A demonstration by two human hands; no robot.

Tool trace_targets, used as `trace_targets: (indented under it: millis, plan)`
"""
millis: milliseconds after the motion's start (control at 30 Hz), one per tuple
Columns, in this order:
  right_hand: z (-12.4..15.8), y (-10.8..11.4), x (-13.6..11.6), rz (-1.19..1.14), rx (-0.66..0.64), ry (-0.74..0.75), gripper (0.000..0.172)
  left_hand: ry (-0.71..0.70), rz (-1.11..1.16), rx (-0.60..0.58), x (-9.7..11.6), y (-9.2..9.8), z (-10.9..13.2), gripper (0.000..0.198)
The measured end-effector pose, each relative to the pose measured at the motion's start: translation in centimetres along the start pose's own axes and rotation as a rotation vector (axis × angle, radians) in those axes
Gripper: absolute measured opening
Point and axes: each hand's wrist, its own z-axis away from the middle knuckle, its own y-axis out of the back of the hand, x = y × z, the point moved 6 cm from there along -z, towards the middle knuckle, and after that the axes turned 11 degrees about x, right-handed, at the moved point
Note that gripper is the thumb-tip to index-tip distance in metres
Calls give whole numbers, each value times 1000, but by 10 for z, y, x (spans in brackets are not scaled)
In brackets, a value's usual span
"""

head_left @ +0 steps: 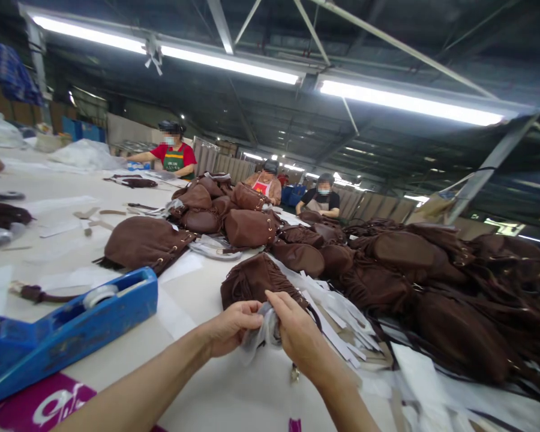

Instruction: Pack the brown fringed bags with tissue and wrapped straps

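Note:
In the head view, both hands meet over the near middle of the table, pinching a crumpled piece of clear plastic wrap (pixel 266 332). My left hand (pixel 234 327) has thumb and fingers closed on its left side. My right hand (pixel 293 327) grips it from the right, fingers pressed together. Just beyond them lies a fringed dark brown bag (pixel 258 279). A small metal clasp (pixel 294 373) hangs below my right hand; what it is fastened to is partly hidden.
A blue tape dispenser (pixel 76 330) stands at the near left. Brown bags (pixel 459 330) are heaped on the right, with more bags (pixel 249 228) in the middle. Paper strips (pixel 342 318) lie beside the heap. Several people sit across the table (pixel 40 207).

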Motion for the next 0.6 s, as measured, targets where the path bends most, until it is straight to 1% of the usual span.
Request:
trace_targets:
  millis: [100,167,233,333,433,600]
  plan:
    - [1,1,-6,15,74,-21,65,34,5,-76,3,-1,3,41]
    - [1,5,-13,-17,127,-65,66,12,-5,-96,6,-2,6,37]
    - [-1,11,-20,-103,144,-95,67,-11,-33,-127,9,-5,10,35]
    - [-5,20,-28,-195,65,-85,63,-12,-89,-180,9,-10,14,38]
    - [-4,29,-31,-166,-20,-91,58,39,-121,-206,6,-14,16,41]
    - [0,36,-34,-116,-20,-120,46,87,-157,-194,0,-12,15,43]
